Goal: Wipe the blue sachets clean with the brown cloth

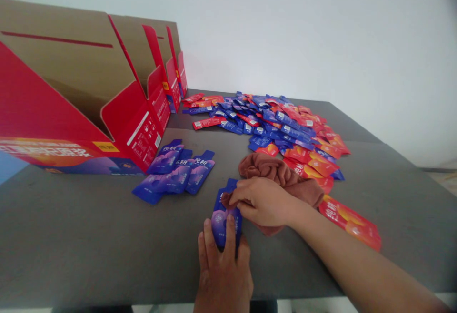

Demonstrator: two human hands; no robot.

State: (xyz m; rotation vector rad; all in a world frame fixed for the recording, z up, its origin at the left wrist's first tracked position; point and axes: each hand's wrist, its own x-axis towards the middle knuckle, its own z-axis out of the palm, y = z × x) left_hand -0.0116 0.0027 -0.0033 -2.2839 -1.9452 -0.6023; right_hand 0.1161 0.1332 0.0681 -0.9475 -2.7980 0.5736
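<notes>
A blue and purple pouch [218,220] lies flat on the grey table near its front. Fingers spread, my left hand [224,265] presses on the lower part of this pouch. My right hand [266,202] is closed on a brown cloth [267,168], and a bunched corner of it touches the pouch's upper part. The rest of the cloth trails behind and under that hand. To the left, several similar blue pouches [200,172] lie overlapping beside the box. A red and orange pouch [352,221] lies partly behind my right forearm.
Open red cardboard boxes [124,127] stand in a row along the left side, flaps up. A large heap of blue and red pouches [264,115] covers the back middle and right of the table [107,237]. Behind is a white wall [271,32].
</notes>
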